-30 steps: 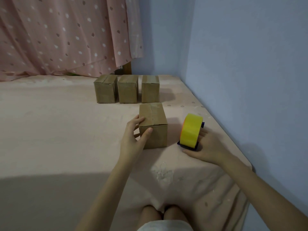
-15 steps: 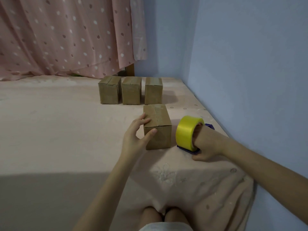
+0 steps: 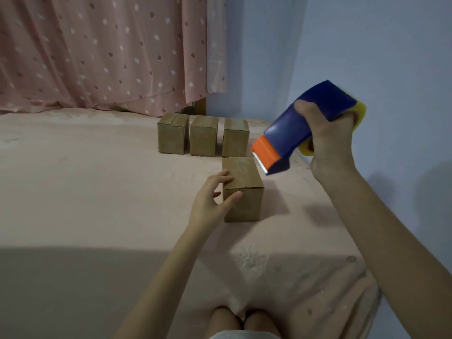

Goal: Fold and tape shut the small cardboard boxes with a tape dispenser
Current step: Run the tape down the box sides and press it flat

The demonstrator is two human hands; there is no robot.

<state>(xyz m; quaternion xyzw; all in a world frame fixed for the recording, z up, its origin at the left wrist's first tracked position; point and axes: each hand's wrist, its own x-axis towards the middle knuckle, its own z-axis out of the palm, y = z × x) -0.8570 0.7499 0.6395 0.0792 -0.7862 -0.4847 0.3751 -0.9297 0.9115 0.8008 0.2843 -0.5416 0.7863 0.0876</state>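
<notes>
A small closed cardboard box [image 3: 247,189] stands on the pink bedsheet [image 3: 97,192]. My left hand [image 3: 210,199] holds its left side, fingers on the top edge and thumb on the near face. My right hand [image 3: 327,143] grips a blue tape dispenser [image 3: 298,126] with an orange front and a yellow tape roll [image 3: 359,113]. The dispenser hangs in the air above and to the right of the box, its orange end tilted down toward the box's far top edge.
Three more closed cardboard boxes [image 3: 203,137] stand in a row behind. A pink dotted curtain [image 3: 105,52] hangs at the back. A blue wall [image 3: 391,69] runs along the bed's right edge. My knees [image 3: 242,319] show at the bottom.
My right hand has lifted the tape dispenser off the bed and turned it so its blue back faces up. My left hand has stayed on the box.
</notes>
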